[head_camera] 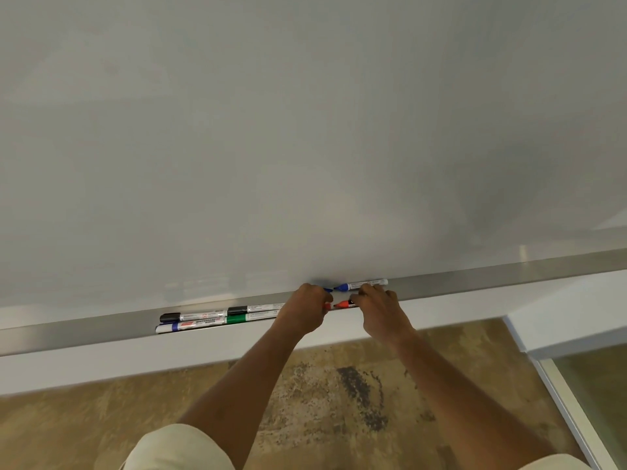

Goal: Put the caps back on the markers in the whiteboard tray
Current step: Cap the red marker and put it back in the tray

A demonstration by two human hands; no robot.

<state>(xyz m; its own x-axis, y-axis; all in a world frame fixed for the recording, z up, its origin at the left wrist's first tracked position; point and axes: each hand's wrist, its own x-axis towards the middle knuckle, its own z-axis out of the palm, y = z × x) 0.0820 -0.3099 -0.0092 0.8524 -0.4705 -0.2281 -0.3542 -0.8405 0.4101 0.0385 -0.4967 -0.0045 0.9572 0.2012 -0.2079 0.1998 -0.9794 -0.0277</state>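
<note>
whiteboard fills the upper view; a metal tray runs along its lower edge, rising to the right.

left hand is closed in a fist over the tray at centre. a small piece of red shows at its right edge, likely a red cap pinched in the fingers, though the view is too small to be sure. a bit of blue shows just above the knuckles; what it belongs to cannot be told.

right hand is clamped on the barrel of the red marker, whose uncapped tip points left toward the left hand. tip and red piece are very near, with a narrow gap between them.

blue marker lies in the tray just behind the right hand, against the board, its blue tip end pointing left and uncapped.

left of the hands, four markers lie in the tray in two rows. back row: a black-capped marker, then a second black-capped marker whose right end passes behind the left hand. front row: a marker with a blue band, then a green-capped marker. these touch or nearly touch one another.

below the tray, a mottled brown floor; pale sleeves at the bottom edge.
</note>
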